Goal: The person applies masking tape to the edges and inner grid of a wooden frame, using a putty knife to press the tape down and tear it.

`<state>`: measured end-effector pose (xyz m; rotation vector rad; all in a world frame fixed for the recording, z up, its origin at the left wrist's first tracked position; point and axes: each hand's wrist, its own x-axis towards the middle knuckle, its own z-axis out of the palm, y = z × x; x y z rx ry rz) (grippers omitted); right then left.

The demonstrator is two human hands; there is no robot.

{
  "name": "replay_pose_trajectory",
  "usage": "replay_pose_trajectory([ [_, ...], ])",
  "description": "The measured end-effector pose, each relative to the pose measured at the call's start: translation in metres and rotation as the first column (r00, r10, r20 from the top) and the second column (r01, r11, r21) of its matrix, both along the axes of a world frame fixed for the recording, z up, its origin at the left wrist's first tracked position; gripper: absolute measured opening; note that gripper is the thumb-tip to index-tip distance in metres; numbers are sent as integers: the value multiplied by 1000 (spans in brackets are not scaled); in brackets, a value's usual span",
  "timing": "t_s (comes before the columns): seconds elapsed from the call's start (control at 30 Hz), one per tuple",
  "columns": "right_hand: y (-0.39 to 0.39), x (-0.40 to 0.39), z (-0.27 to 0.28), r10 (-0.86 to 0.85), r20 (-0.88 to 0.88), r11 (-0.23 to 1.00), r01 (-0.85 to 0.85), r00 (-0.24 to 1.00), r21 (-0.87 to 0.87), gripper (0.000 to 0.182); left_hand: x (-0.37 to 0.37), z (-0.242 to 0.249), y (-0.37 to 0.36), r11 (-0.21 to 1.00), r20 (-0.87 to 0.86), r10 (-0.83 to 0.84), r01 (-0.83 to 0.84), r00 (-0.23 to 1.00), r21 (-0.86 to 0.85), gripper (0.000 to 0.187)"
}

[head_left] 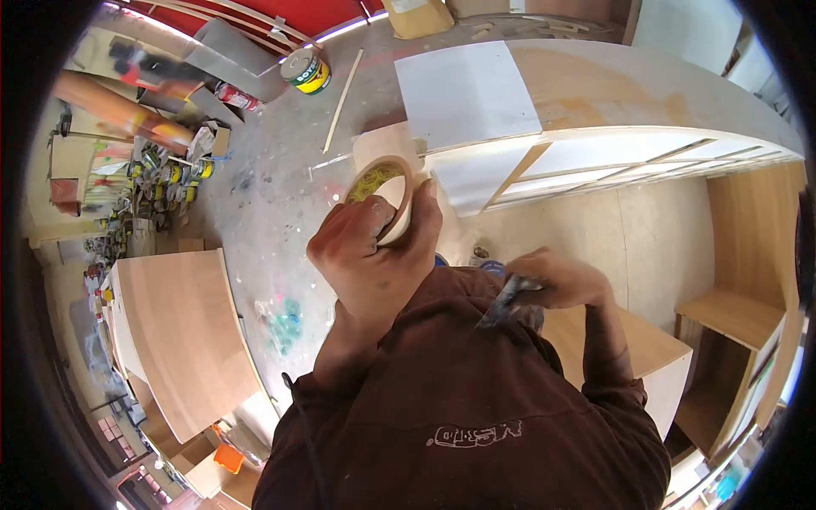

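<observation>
My left hand (370, 242) is raised in front of my chest, fingers wrapped round a roll of tape (406, 204). The roll has a pale beige rim, and a yellowish pattern shows inside its core. My right hand (557, 279) is closed on a dark grey narrow tool (508, 299) held low against my brown shirt (510, 374). Its exact kind is not clear. Just ahead of the roll stands a long curved wooden piece of furniture (595, 85), with a white sheet (467, 89) over its near end.
A yellow-and-black paint can (306, 71) and a thin wooden strip (343, 100) are on the stained floor (280, 187). At left stands a wooden cabinet (183, 331); several cans are heaped beyond it. Wooden shelving (731, 319) is at right.
</observation>
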<state>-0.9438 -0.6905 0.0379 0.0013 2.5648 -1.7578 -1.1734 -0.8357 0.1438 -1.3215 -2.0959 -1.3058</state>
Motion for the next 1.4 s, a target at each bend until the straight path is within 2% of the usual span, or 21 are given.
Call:
replay_pose_trajectory([
  [0.03, 5, 2, 8, -24, -99, 1000, 25, 995, 3, 25, 0, 1, 1, 1000, -8, -8, 8, 1000, 7, 44],
  [0.07, 6, 1, 16, -16, -100, 1000, 16, 995, 3, 25, 0, 2, 1, 1000, -13, -16, 17, 1000, 13, 43],
  [0.13, 1, -1, 28, -440, -334, 898, 412, 834, -154, 39, -2, 0, 0, 1000, -35, -18, 18, 999, 10, 37],
  [0.17, -14, -7, 35, -716, -324, 697, 611, 618, -376, 37, -2, -1, -1, 1000, -56, -30, 30, 998, 5, 30],
  [0.2, -31, -17, 42, -912, -233, 409, 710, 337, -574, 36, -1, 0, -2, 1000, -60, -29, 30, 998, 0, 30],
  [0.23, -35, -26, 51, -940, -191, 338, 704, 282, -624, 43, 0, 1, -2, 1000, -52, -13, 12, 999, -24, 32],
  [0.27, -38, -32, 49, -941, -192, 336, 704, 278, -626, 43, 1, 2, -2, 999, -44, 3, -5, 999, -47, 33],
  [0.33, -39, -46, 44, -785, -563, 495, 809, 259, -318, 43, 0, 2, -2, 999, -53, 1, -4, 999, -44, 35],
  [0.37, -39, -59, 47, -682, -702, 502, 829, 206, -245, 34, 0, 2, -2, 999, -59, 2, -5, 998, -41, 36],
  [0.4, -41, -64, 54, -683, -701, 502, 829, 205, -247, 34, 1, 3, -3, 999, -60, 3, -5, 998, -43, 36],
  [0.47, -43, -71, 74, -692, -634, 555, 816, 345, -161, 27, 2, 5, -4, 996, -58, 20, -25, 998, -81, 37],
  [0.53, -44, -80, 83, -697, -648, 536, 824, 306, -187, 27, 0, 4, -3, 998, -61, 15, -19, 998, -65, 37],
  [0.63, -37, -90, 94, -599, -727, 538, 841, 335, -56, 25, -1, 4, -5, 998, -69, 14, -18, 998, -55, 36],
  [0.83, -35, -95, 95, -526, -759, 567, 823, 384, 24, 25, 0, 3, -2, 999, -43, 6, -8, 999, -40, 35],
  [0.97, -33, -98, 84, -525, -779, 577, 816, 342, -30, 30, 1, 5, -2, 999, -18, -18, 18, 1000, -49, 34],
  [1.03, -25, -95, 85, -364, -862, 488, 860, 353, 147, 25, 0, 4, -1, 999, -33, -23, 22, 999, -38, 34],
  [1.07, -25, -95, 86, -364, -862, 489, 860, 354, 147, 25, -1, 4, 0, 999, -48, -29, 28, 998, -27, 34],
  [1.13, -30, -95, 89, -377, -874, 311, 931, 307, 193, 23, 0, 3, 2, 1000, -35, -26, 26, 999, -3, 39],
  [1.17, -31, -96, 90, -428, -845, 311, 930, 321, 196, 21, 0, 3, 3, 999, -22, -25, 25, 999, 20, 45],
  [1.3, -21, -102, 86, -390, -868, 372, 915, 306, 155, 21, -1, 4, 4, 999, -48, -32, 33, 998, 13, 45],
  [1.4, -23, -99, 88, -458, -797, 437, 881, 393, 183, 19, -2, 2, 5, 1000, -46, -28, 29, 999, 12, 45],
])
